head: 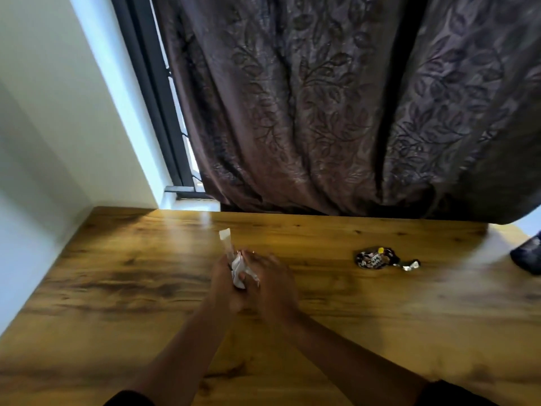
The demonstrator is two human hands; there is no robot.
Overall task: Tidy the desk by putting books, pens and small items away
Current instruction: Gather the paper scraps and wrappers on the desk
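Over the middle of the wooden desk [117, 288] my two hands meet around a bunch of crumpled white paper scraps [238, 272]. My left hand [224, 284] grips the bunch, and one long strip sticks up out of it. My right hand [270, 284] curls over the scraps from the right, fingers pressing on them. The hands are blurred. A dark crumpled snack wrapper [376, 260] with a silver twisted end lies on the desk to the right, apart from both hands.
A dark leaf-patterned curtain [336, 112] hangs down to the desk's far edge. A white wall and a black window frame [155, 92] stand at the left. A dark cloth object [528, 256] pokes in at the right edge.
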